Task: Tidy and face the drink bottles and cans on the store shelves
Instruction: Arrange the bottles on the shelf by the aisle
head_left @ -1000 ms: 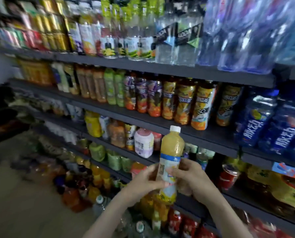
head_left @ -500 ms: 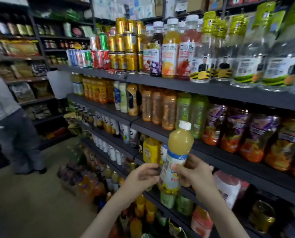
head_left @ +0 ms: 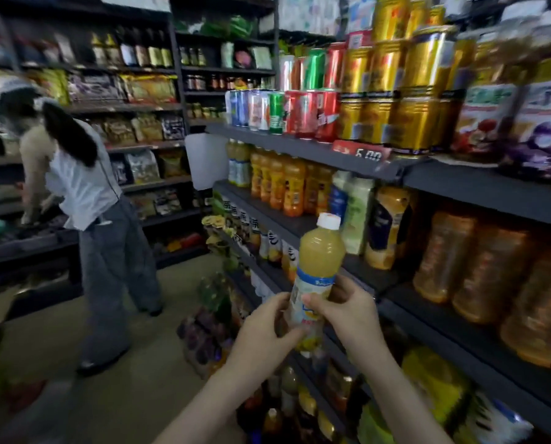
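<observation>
Both hands, left hand (head_left: 264, 328) and right hand (head_left: 347, 312), grip the yellow plastic juice bottle with white cap (head_left: 319, 264) upright near the dark metal shelf (head_left: 299, 225); likely seeking its matching row.

Our juice bottle (head_left: 321, 251) is pale yellow, with a white cap (head_left: 329, 221) and a blue-banded white label (head_left: 312, 286). We see gold cans (head_left: 416, 123), red cans (head_left: 303, 115), a green can (head_left: 276, 113), orange bottles (head_left: 295, 192) and dark grey shelves (head_left: 299, 148).
</observation>
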